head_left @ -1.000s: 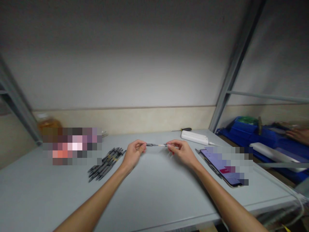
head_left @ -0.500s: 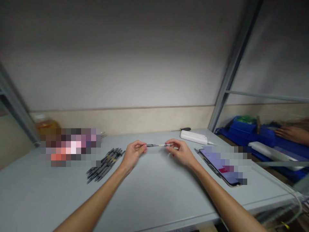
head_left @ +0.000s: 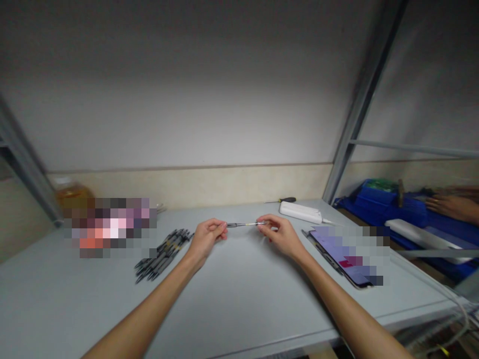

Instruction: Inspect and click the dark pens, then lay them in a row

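Our left hand (head_left: 205,240) and right hand (head_left: 280,235) pinch a pen (head_left: 241,225) near opposite ends. A pens pile (head_left: 161,255) lies leftward.

Workspace: desk (head_left: 239,299), screwdriver (head_left: 288,200), metal frame (head_left: 348,134)

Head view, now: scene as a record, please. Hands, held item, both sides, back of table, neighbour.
left hand: pinches dark end of thin pen part
right hand: pinches its other end
held item: roughly level, spans both hands
left side: pile of dark pens; capped amber bottle, partly pixelated
right side: smartphone, partly pixelated
back: screwdriver, black handle, behind white power bank, cable attached
neighbour: another person's hand, far right
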Motion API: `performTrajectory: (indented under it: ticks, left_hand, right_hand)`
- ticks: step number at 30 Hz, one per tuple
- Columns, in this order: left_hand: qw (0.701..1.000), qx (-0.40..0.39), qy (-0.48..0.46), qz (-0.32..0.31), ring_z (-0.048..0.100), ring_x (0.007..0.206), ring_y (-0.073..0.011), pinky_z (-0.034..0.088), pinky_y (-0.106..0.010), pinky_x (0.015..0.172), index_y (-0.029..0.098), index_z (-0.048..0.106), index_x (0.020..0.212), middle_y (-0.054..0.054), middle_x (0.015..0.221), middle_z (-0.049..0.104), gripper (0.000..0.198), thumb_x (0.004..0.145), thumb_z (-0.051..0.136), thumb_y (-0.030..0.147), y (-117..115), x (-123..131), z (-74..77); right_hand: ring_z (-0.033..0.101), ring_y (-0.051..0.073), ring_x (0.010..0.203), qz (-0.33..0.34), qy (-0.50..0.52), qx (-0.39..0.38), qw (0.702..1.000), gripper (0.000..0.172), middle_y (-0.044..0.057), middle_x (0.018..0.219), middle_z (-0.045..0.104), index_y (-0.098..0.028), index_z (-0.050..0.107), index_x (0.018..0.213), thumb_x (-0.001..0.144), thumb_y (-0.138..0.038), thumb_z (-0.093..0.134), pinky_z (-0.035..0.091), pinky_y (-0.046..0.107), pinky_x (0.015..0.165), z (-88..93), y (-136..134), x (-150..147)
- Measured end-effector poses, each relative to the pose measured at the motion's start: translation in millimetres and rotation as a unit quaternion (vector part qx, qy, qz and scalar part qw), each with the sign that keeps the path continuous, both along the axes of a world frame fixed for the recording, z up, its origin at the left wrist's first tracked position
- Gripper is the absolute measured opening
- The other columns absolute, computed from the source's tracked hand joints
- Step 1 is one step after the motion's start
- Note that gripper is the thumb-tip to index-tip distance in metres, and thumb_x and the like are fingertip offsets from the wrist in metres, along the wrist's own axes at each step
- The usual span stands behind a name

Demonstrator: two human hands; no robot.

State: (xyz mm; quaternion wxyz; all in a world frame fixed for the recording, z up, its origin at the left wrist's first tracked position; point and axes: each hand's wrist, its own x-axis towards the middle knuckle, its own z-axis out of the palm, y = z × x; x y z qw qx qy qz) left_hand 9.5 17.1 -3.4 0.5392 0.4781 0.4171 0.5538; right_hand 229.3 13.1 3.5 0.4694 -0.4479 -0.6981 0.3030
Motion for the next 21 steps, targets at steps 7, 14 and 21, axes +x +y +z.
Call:
performTrajectory:
  ticks: [7, 14, 21]
  left_hand:
    - [0.998, -0.049, -0.030, -0.017, 0.050, 0.046, -0.0058, 0.043, -0.020, 0.052, 0.011, 0.057, 0.063, 0.002, 0.051, 0.056, 0.030, 0.052, 0.075, 0.033, -3, 1, 3.0]
    - [0.993, -0.087, -0.079, 0.003, 0.047, 0.043, -0.0043, 0.041, -0.018, 0.047, 0.011, 0.053, 0.059, 0.003, 0.049, 0.053, 0.024, 0.058, 0.073, 0.026, -1, 1, 1.8]
    - [0.984, -0.153, -0.096, -0.006, 0.045, 0.039, -0.0044, 0.040, -0.018, 0.043, 0.013, 0.051, 0.062, 0.003, 0.049, 0.052, 0.020, 0.068, 0.067, 0.024, 3, -1, -1.9]
  right_hand:
    - [0.043, 0.010, 0.048, 0.002, -0.052, 0.005, 0.999, 0.027, -0.001, 0.053, 0.050, -0.014, 0.063, 0.082, 0.078, -0.039, 0.052, 0.037, 0.022, 0.048, -1.6, -1, -1]
    - [0.046, 0.011, 0.051, -0.001, -0.152, 0.067, 0.986, 0.024, 0.000, 0.057, 0.056, -0.016, 0.064, 0.085, 0.077, -0.037, 0.056, 0.036, 0.023, 0.053, 3.6, -8, -6]
    - [0.053, 0.016, 0.064, -0.002, -0.217, 0.140, 0.966, 0.025, 0.006, 0.070, 0.062, -0.017, 0.062, 0.085, 0.085, -0.036, 0.045, 0.039, 0.027, 0.064, 2.6, -8, -5]
